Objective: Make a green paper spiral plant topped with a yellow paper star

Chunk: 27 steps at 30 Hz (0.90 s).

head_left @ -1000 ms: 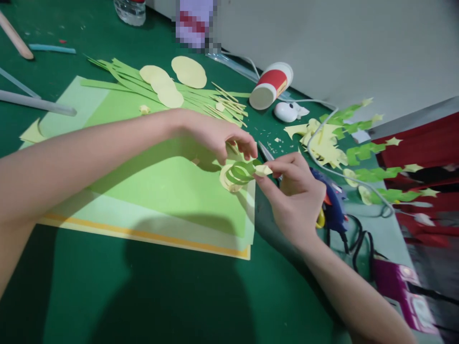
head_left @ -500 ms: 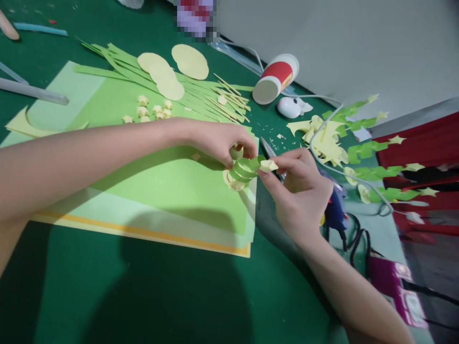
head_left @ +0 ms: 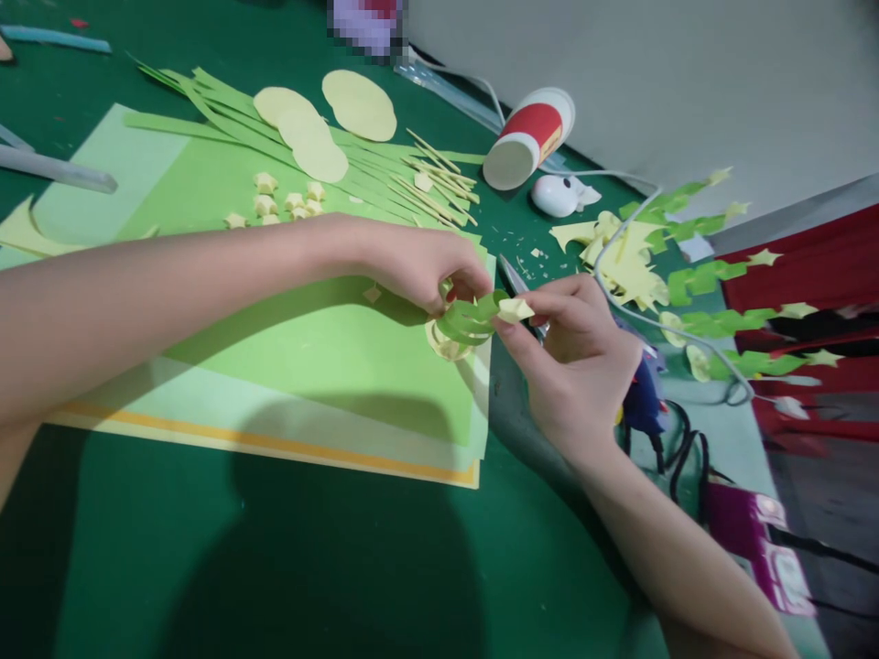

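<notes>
My left hand [head_left: 418,261] and my right hand [head_left: 573,352] meet over the right edge of a stack of green paper sheets [head_left: 275,348]. Between them is a curled green paper strip [head_left: 467,320] with a small yellow paper star [head_left: 514,309] at its end. The right hand's thumb and fingers pinch the star. Fingers of the left hand are closed on the coiled part of the strip, over a pale yellow coil [head_left: 446,346] lying on the sheets.
Long green strips [head_left: 226,128], yellow paper discs [head_left: 322,124], small yellow stars [head_left: 281,203] and thin sticks lie behind. A tipped red-and-white cup [head_left: 527,139], a white mouse-like object [head_left: 558,195], a blue glue gun [head_left: 642,398] with cables, and green-yellow garlands [head_left: 700,275] sit to the right.
Both hands stay on the curled strip, shifting slightly; the view has drifted so that more small yellow stars show behind my left arm.
</notes>
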Motion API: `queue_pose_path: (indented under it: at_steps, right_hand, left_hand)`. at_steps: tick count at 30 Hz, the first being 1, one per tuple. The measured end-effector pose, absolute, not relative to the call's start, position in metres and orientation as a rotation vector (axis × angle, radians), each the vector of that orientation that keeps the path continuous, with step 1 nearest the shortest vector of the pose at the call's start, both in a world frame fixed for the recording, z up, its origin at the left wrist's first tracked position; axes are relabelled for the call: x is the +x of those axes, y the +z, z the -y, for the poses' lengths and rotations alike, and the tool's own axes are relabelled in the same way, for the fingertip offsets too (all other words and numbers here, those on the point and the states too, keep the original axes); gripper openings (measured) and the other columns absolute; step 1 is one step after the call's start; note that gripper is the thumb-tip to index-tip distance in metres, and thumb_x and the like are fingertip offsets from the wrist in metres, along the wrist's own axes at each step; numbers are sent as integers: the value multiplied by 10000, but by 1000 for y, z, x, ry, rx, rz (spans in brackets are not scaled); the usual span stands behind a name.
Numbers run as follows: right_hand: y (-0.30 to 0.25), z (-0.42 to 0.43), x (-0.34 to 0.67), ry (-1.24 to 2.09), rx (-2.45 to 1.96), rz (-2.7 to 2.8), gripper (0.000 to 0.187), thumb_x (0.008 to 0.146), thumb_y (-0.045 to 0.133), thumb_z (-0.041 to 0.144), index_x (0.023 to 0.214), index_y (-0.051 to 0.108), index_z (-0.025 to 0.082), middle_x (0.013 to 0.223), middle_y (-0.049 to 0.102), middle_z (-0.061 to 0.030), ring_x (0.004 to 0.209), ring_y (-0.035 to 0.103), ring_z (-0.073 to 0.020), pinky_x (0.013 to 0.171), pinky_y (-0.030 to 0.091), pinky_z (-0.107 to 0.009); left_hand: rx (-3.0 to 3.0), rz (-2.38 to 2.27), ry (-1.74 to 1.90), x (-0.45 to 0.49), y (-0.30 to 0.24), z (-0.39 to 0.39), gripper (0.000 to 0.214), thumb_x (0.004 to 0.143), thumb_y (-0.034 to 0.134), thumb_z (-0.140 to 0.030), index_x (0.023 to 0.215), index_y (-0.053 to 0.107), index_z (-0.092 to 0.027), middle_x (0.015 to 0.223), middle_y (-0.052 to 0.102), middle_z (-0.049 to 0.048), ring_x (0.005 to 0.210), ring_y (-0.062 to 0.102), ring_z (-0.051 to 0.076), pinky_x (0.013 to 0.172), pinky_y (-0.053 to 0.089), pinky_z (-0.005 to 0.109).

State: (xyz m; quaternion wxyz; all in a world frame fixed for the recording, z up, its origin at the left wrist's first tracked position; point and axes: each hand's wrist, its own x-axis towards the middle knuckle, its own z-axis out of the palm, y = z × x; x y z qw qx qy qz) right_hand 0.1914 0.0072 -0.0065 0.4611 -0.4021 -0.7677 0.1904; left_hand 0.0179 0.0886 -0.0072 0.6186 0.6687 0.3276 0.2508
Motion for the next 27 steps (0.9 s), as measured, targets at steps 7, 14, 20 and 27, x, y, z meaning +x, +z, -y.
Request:
queue_pose_path:
  at_steps: [7,14,20,27]
  right_hand:
    - [-5,-7,190,495,-1009,1874,153,736,645,134,815,646,265,698,489,10,656,450,-124,569,354,-298]
    - [-2,-6,186,497,-1024,1873,120,729,635,126,784,638,233,699,495,5,668,455,-126,590,374,-302]
    - [-2,-9,184,489,-970,1870,141,716,624,85,772,632,214,691,489,17,676,455,-106,591,370,-274]
    - [-1,-11,183,460,-943,1886,65,734,634,134,743,623,197,675,488,18,656,471,-98,576,372,-259]
  left_hand:
    - [1395,-782,663,17,-14,-92,392,493,490,177,472,654,-178,461,534,-14,613,610,228,717,459,357]
    - [1983,-629,406,16,-8,-90,279,494,577,73,471,623,-201,536,526,-12,603,499,173,624,361,291]
    - [2396,-476,243,10,-1,-89,311,674,515,-80,940,629,-193,714,522,6,693,470,139,628,340,226]
    - [2421,-540,172,6,0,-90,378,723,503,-139,1091,574,-188,809,506,24,761,494,151,661,372,235]
